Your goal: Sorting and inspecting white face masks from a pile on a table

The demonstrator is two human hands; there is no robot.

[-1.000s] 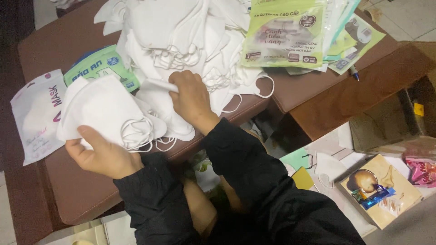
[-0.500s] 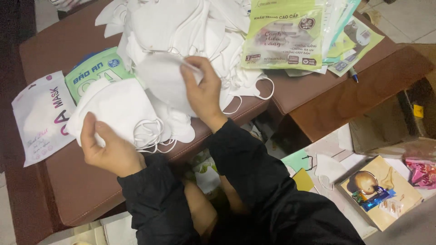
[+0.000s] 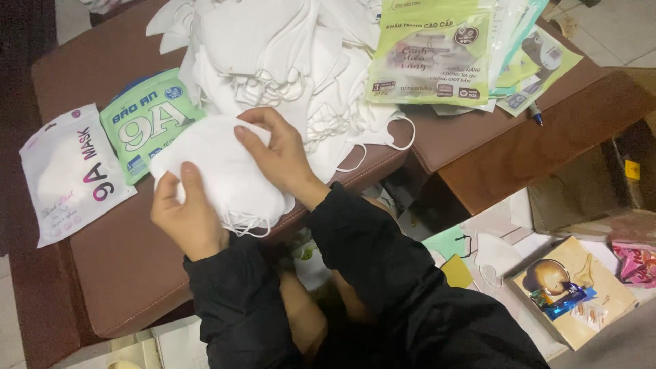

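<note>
both hands, left hand (image 3: 188,219) and right hand (image 3: 277,154), gripped a stack of white masks (image 3: 222,171); dangling ear loops (image 3: 249,225) risked snagging, spilling it.

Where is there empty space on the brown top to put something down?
Bare brown shows below the white packet near the front edge, left of the left hand, and right of the pen. The middle is crowded by the mask pile and the yellow-green packets.
</note>
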